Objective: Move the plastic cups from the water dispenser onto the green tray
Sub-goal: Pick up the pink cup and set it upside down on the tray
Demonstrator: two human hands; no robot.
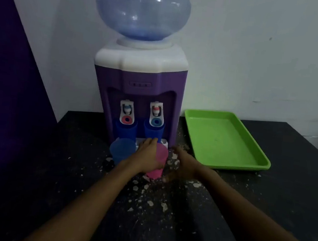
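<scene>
A purple and white water dispenser (pixel 139 79) stands on the dark counter. Two dark blue plastic cups sit under its taps, one on the left (pixel 125 130) and one on the right (pixel 153 132). A translucent light blue cup (pixel 121 149) stands in front of the drip tray. To its right is a pink cup (pixel 161 156), with my left hand (pixel 146 156) wrapped around its left side. My right hand (pixel 183 162) hovers just right of the pink cup with loosely curled fingers; I cannot tell whether it touches. The green tray (pixel 220 140) lies empty to the right.
A big blue water bottle (pixel 142 10) sits on top of the dispenser. White flakes and crumbs (pixel 146 197) litter the black counter (pixel 263 200) in front. White wall behind, and a dark purple panel (pixel 10 85) on the left.
</scene>
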